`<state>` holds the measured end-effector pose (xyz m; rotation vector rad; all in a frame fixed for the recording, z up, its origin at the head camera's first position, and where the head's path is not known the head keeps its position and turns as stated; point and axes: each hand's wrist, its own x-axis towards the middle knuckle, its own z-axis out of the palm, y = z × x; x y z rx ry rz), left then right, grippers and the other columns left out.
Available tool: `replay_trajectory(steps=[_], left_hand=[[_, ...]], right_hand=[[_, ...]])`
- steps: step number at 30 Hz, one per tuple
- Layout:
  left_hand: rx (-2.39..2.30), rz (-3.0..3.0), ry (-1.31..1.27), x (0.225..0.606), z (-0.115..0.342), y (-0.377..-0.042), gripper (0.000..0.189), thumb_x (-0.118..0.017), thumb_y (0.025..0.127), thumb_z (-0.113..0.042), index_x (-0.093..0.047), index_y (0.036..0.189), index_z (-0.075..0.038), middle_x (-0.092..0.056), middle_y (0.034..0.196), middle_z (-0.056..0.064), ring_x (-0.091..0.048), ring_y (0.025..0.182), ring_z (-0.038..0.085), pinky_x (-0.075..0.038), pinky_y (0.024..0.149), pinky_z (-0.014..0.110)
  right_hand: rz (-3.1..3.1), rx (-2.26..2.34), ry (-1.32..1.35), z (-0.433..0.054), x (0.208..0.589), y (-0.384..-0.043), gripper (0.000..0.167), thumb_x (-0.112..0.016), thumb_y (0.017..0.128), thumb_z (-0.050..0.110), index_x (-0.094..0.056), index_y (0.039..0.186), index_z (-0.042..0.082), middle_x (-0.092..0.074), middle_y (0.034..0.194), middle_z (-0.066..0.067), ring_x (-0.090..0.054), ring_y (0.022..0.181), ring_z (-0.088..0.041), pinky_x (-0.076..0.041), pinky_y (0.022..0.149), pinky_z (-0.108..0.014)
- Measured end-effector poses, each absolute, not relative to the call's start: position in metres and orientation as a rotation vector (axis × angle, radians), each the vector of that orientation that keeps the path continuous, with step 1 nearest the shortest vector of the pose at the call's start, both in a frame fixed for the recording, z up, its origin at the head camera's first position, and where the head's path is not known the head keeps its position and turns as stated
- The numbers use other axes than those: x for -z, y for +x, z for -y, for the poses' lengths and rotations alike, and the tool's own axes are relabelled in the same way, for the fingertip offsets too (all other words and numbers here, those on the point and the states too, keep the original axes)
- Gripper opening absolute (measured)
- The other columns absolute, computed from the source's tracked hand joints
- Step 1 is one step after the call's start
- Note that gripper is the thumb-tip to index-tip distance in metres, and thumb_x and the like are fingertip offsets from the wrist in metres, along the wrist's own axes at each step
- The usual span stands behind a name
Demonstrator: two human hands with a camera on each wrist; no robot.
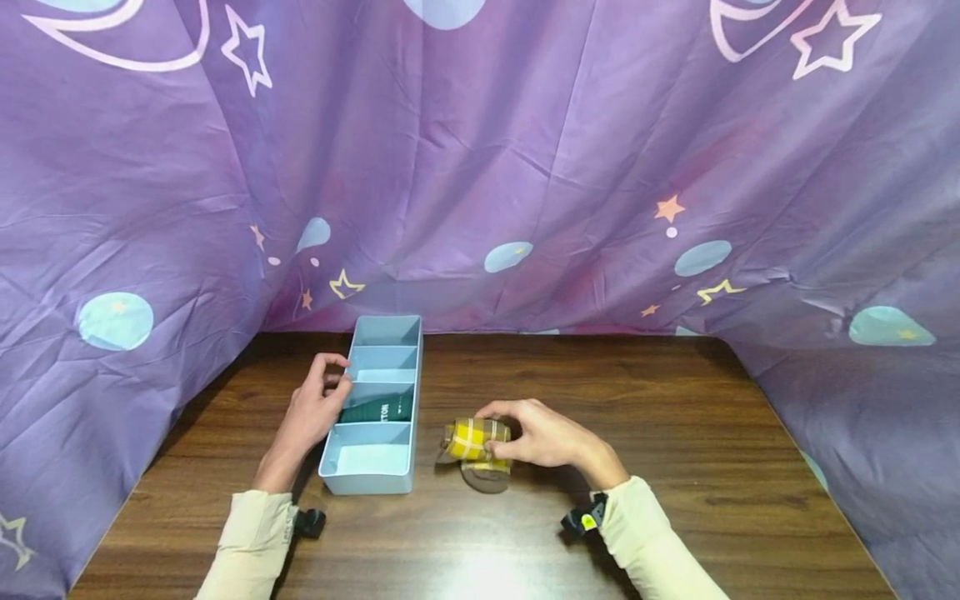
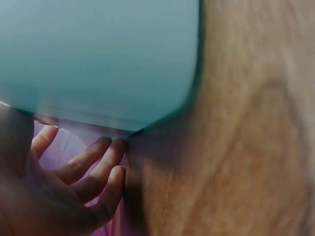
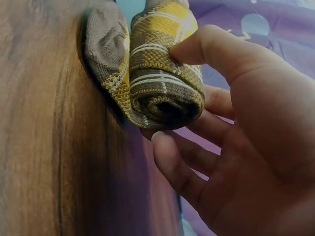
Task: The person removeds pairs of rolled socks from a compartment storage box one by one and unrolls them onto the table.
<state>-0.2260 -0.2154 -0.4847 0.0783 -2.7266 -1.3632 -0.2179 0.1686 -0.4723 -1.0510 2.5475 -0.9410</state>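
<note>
A rolled sock (image 1: 471, 439) in yellow and brown plaid with white lines lies on the table, its grey-brown toe (image 3: 106, 42) still flat under the roll. My right hand (image 1: 543, 435) holds this roll, thumb on one side and fingers around the other. At the left stands a light blue divided box (image 1: 372, 483). My left hand (image 1: 313, 406) is at the box's left wall; in the left wrist view its loosely bent fingers (image 2: 101, 169) reach along the wall's edge. A dark green folded fabric item (image 1: 375, 409) with white lettering sits in one compartment.
The brown wooden table (image 1: 600, 375) runs back to a purple curtain (image 1: 487, 167) with stars and planets. The box's other compartments show bare light blue floors and walls. Dark wrist devices (image 1: 581, 523) sit at the cuffs of both cream sleeves.
</note>
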Motion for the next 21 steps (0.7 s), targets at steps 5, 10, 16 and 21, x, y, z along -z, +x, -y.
replay_trajectory(steps=[5,10,16,21], left_hand=[[1.321,2.737,0.056,0.485,0.217,-0.227,0.032,-0.056,0.109,-0.027,-0.052,0.140,-0.022,-0.076,0.131,0.017,-0.075,0.111,0.031,-0.053,0.094,0.044],[1.233,2.726,-0.026,0.483,0.220,-0.230,0.030,-0.056,0.108,-0.023,-0.055,0.137,-0.017,-0.075,0.129,0.017,-0.076,0.108,0.030,-0.054,0.090,0.041],[1.149,2.664,-0.117,0.475,0.219,-0.228,0.027,-0.061,0.105,-0.015,-0.062,0.132,-0.009,-0.076,0.125,0.019,-0.074,0.113,0.035,-0.055,0.097,0.051],[1.034,2.672,-0.217,0.460,0.210,-0.221,0.030,-0.065,0.102,-0.013,-0.064,0.131,-0.006,-0.074,0.127,0.023,-0.069,0.122,0.043,-0.051,0.104,0.062]], right_hand=[[-2.570,0.945,-0.986,-0.169,0.475,-0.219,0.046,-0.076,0.097,0.022,-0.068,0.142,0.014,-0.077,0.121,0.001,-0.069,0.102,-0.009,-0.059,0.098,-0.033],[-2.602,0.936,-0.964,-0.170,0.476,-0.222,0.046,-0.074,0.099,0.024,-0.069,0.143,0.012,-0.078,0.121,0.000,-0.068,0.097,-0.008,-0.059,0.096,-0.033],[-2.597,0.940,-0.944,-0.170,0.476,-0.221,0.045,-0.073,0.101,0.028,-0.068,0.143,0.013,-0.078,0.121,0.001,-0.069,0.100,-0.010,-0.059,0.098,-0.035],[-2.590,1.026,-0.900,-0.171,0.476,-0.220,0.038,-0.078,0.097,0.028,-0.064,0.128,0.011,-0.078,0.125,-0.009,-0.073,0.121,-0.025,-0.056,0.109,-0.046]])
